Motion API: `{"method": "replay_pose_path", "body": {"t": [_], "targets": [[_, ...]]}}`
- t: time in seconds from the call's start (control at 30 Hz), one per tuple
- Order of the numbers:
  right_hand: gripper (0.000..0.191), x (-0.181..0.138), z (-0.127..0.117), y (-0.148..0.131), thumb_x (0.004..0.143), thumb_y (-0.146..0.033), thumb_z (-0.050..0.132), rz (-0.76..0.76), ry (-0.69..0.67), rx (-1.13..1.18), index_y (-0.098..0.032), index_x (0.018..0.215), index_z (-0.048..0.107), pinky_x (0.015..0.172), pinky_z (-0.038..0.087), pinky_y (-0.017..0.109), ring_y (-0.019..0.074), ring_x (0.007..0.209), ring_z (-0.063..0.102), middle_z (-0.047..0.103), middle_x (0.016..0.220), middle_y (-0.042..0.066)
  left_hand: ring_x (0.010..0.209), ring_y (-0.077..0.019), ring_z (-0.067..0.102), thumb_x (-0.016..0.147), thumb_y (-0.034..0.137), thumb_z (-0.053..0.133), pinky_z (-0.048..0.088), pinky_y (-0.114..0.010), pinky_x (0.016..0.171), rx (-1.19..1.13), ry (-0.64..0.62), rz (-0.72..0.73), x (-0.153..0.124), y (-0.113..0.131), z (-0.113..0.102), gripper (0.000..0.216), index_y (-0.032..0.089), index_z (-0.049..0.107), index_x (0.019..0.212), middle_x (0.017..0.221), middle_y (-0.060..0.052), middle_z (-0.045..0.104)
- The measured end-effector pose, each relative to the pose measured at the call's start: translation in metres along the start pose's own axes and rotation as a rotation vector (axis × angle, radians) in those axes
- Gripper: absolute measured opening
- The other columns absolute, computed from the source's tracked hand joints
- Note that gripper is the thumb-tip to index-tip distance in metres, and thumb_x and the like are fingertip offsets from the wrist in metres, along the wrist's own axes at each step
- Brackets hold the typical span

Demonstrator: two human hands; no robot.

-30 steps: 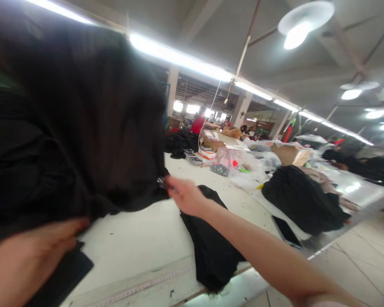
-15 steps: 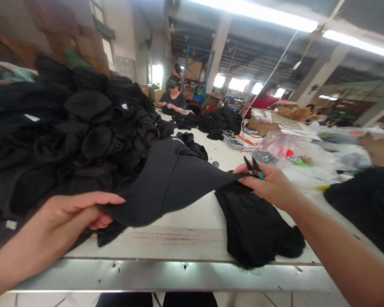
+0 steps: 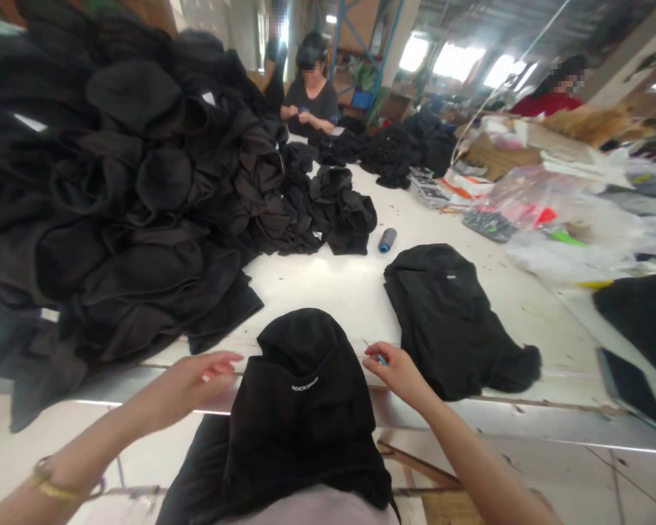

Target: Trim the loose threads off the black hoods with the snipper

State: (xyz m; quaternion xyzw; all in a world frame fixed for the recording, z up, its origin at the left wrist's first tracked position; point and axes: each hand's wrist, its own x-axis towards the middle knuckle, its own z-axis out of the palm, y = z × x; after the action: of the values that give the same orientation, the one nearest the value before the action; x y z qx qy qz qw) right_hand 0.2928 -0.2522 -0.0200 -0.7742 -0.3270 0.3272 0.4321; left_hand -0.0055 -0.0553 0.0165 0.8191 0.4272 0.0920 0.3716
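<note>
The right hand (image 3: 398, 372) pinches small teal-handled snips (image 3: 381, 358) beside the black hoodie (image 3: 300, 408) at the white worktable's near edge (image 3: 525, 399), while the left hand (image 3: 194, 378) stays open, fingers loosely spread, holding nothing.

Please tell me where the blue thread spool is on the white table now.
In the head view, the blue thread spool lies on the white table, right of a small black garment heap and beyond a flat black hoodie.

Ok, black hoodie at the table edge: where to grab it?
Probably the top of the hood on the black hoodie, from above with the fingers of the left hand: it rises as a soft peak that should bunch easily, while the body drapes over the edge. The right hand holds small snips.
</note>
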Motion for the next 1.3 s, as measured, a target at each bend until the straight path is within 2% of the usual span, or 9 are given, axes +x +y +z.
{"method": "replay_pose_path", "body": {"t": [0.07, 0.2, 0.4, 0.6, 0.77, 0.87, 0.93, 1.07, 1.3], "targets": [[0.02, 0.019, 0.018, 0.004, 0.062, -0.027, 0.065, 0.003, 0.133, 0.063, -0.016, 0.077, 0.059, 0.065, 0.041, 0.027, 0.0136, 0.063, 0.051, 0.057, 0.065, -0.001, 0.079, -0.02, 0.062, 0.072, 0.045, 0.052, 0.046, -0.028, 0.073, 0.112, -0.092, 0.052, 0.025, 0.018, 0.026, 0.041, 0.019, 0.062, 0.102, 0.092, -0.006, 0.067], [0.025, 0.037, 0.035, 0.004, 0.061, -0.03, 0.065, 0.026, 0.16, 0.193, -0.016, 0.08, 0.055, 0.054, 0.04, 0.024, 0.0109, 0.055, 0.049, 0.055, 0.063, -0.003, 0.086, -0.0219, 0.06, 0.08, 0.04, 0.043, 0.042, -0.029, 0.076, 0.278, 0.025, 0.102, 0.055, 0.025, 0.063, 0.037, 0.019, 0.058, 0.105, 0.099, -0.009, 0.065], [0.04, 0.029, 0.01, 0.009, 0.057, -0.04, 0.07, 0.122, 0.212, 0.388, -0.018, 0.082, 0.048, 0.031, 0.018, 0.019, 0.0017, 0.031, 0.026, 0.046, 0.057, -0.008, 0.075, -0.0198, 0.061, 0.084, 0.044, 0.035, 0.04, -0.024, 0.063, 0.166, 0.171, -0.135, 0.065, -0.01, 0.046, 0.034, 0.02, 0.059, 0.09, 0.078, -0.004, 0.066], [0.041, 0.019, 0.018, -0.004, 0.056, -0.035, 0.073, 0.105, 0.169, 0.451, -0.018, 0.086, 0.051, 0.032, 0.022, 0.019, 0.0007, 0.034, 0.033, 0.054, 0.075, -0.003, 0.078, -0.0169, 0.06, 0.08, 0.047, 0.045, 0.043, -0.024, 0.069, -0.047, 0.21, 0.025, 0.056, 0.02, 0.048, 0.035, 0.02, 0.057, 0.098, 0.089, -0.002, 0.065], [0.032, 0.007, 0.031, -0.021, 0.063, -0.029, 0.069, 0.004, 0.058, 0.395, -0.019, 0.089, 0.052, 0.037, 0.026, 0.018, 0.0024, 0.043, 0.037, 0.056, 0.08, -0.002, 0.074, -0.0172, 0.059, 0.08, 0.056, 0.041, 0.045, -0.027, 0.068, -0.273, -0.103, 0.04, 0.055, 0.065, 0.06, 0.046, 0.016, 0.06, 0.095, 0.079, -0.004, 0.064], [0.027, -0.004, 0.039, -0.031, 0.066, -0.026, 0.066, -0.06, -0.025, 0.345, -0.02, 0.089, 0.052, 0.043, 0.032, 0.019, 0.0045, 0.047, 0.041, 0.057, 0.08, -0.002, 0.08, -0.0194, 0.059, 0.074, 0.059, 0.049, 0.046, -0.029, 0.066, -0.377, -0.13, -0.077, 0.065, 0.078, 0.077, 0.066, 0.015, 0.045, 0.122, 0.096, -0.009, 0.063], [0.024, -0.011, 0.045, -0.036, 0.067, -0.022, 0.064, -0.114, -0.068, 0.308, -0.02, 0.088, 0.052, 0.049, 0.037, 0.02, 0.0065, 0.053, 0.045, 0.057, 0.078, -0.003, 0.072, -0.0186, 0.059, 0.068, 0.056, 0.058, 0.046, -0.028, 0.059, -0.507, -0.178, -0.174, 0.073, 0.08, 0.09, 0.081, 0.012, 0.032, 0.131, 0.091, -0.009, 0.063], [0.018, -0.019, 0.056, -0.042, 0.067, -0.016, 0.06, -0.205, -0.128, 0.261, -0.019, 0.085, 0.054, 0.064, 0.042, 0.023, 0.0106, 0.069, 0.053, 0.058, 0.075, -0.002, 0.051, -0.0112, 0.051, 0.061, 0.035, 0.069, 0.039, -0.022, 0.047, -0.749, -0.348, -0.19, 0.081, 0.08, 0.1, 0.051, 0.007, 0.056, 0.103, 0.059, -0.001, 0.058], [0.025, -0.001, 0.054, -0.043, 0.064, -0.028, 0.064, -0.06, 0.122, 0.357, -0.019, 0.084, 0.053, 0.042, 0.033, 0.019, 0.0057, 0.047, 0.041, 0.056, 0.075, -0.002, 0.084, -0.0129, 0.06, 0.076, 0.033, 0.056, 0.047, -0.03, 0.08, -1.194, 0.057, -0.172, 0.056, 0.067, 0.064, 0.021, 0.021, 0.045, 0.089, 0.086, 0.0, 0.061]]}}
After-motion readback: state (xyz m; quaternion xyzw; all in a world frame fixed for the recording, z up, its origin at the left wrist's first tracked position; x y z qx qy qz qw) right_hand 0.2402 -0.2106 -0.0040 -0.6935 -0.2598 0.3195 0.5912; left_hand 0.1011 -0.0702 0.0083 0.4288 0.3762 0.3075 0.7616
